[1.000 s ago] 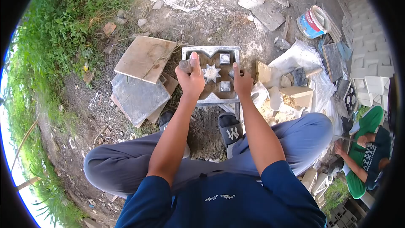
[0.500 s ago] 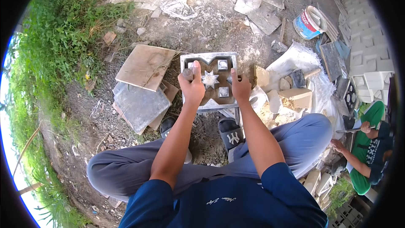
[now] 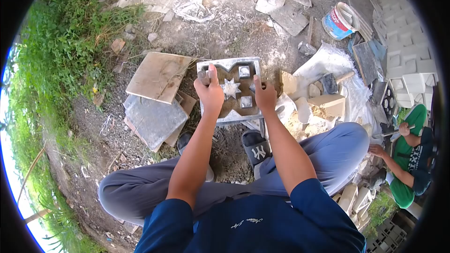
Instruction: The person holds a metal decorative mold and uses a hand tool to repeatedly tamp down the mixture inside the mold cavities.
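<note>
Beyond the sandals (image 3: 256, 150): a grey frame (image 3: 240, 119), between the boards (image 3: 159, 76) and the rubble (image 3: 330, 105); whether it rests on the ground or is raised, I cannot tell
Left hand (image 3: 209, 94): fist closed round a handle (image 3: 203, 76), thumb pointing up along the frame
Right hand (image 3: 266, 97): curled tight at the frame's right side, thumb along the rim; what the fingers wrap is mostly hidden
Star (image 3: 230, 88): mid-frame, with an upper block (image 3: 244, 71) and a lower block (image 3: 246, 102) to its right
Brown between them: fill or bare ground, hard to say
Tilt: uneven force from the two hands could skew the frame and chip any fill round the star's points
Slip: a loose hold on the handle could drop one side toward the sandals
Snag: a sideways swing could knock the boards or the rubble
Co-worker (image 3: 416, 157): off to the right, apart from the frame
</note>
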Motion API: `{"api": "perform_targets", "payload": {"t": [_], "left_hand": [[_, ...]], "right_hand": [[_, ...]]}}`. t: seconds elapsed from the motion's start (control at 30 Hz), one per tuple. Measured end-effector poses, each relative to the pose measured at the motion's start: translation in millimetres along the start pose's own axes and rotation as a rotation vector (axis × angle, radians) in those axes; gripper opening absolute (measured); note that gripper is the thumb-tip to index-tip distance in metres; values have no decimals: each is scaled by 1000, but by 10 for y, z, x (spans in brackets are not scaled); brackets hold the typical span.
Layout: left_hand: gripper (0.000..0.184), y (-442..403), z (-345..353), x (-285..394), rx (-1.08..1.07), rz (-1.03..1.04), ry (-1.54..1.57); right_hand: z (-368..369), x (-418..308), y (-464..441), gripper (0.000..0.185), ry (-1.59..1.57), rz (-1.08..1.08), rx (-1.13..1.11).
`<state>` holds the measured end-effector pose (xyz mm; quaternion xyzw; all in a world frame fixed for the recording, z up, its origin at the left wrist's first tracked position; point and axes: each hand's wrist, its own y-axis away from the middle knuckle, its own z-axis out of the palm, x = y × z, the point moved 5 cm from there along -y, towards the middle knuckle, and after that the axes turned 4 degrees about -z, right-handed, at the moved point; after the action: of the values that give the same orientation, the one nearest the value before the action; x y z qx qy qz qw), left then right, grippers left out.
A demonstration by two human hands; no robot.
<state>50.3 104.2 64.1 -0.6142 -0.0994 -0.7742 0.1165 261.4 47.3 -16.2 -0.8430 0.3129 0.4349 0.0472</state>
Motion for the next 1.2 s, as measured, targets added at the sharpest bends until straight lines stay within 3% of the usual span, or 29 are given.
{"api": "perform_targets", "payload": {"t": [0.17,0.23,0.3,0.33,0.37,0.43,0.47,0.5,0.6,0.7,0.77,0.87,1.03,1.1,1.2], "left_hand": [[55,95,-15,82,-84,-22,-25],[53,57,-2,-32,-53,24,-51],[49,-129,-147,-262,126,27,-5],[46,-64,-122,-14,86,-183,71],[45,-72,-75,126,118,-184,196],[42,23,-58,278,147,-139,96],[44,26,-73,119,7,-112,144],[51,11,-123,-140,-84,-25,5],[53,-4,-32,4,-73,-15,102],[55,89,22,320,-9,-116,144],[55,125,-100,26,-47,-90,86],[55,37,-9,43,-106,-45,85],[54,135,-44,100,-179,-72,47],[54,58,-34,-10,-167,-28,-40],[54,34,-25,65,-79,-137,49]], "right_hand": [[-16,67,72,73,-14,39,-36],[2,35,3,70,-2,58,-79],[0,17,15,70,31,50,-40],[-3,11,24,70,27,59,-41],[-9,8,1,70,22,67,-40],[-30,109,81,71,34,101,-84],[-12,37,2,71,16,77,-99],[5,-11,-11,71,3,61,-92],[23,56,-32,69,23,40,-6],[45,107,-27,70,1,82,-69],[28,74,19,71,-3,82,-61],[54,97,-94,72,48,13,33],[26,96,-5,72,44,52,-3],[0,24,-2,72,-10,28,1],[26,54,-28,71,39,24,-1]]}}
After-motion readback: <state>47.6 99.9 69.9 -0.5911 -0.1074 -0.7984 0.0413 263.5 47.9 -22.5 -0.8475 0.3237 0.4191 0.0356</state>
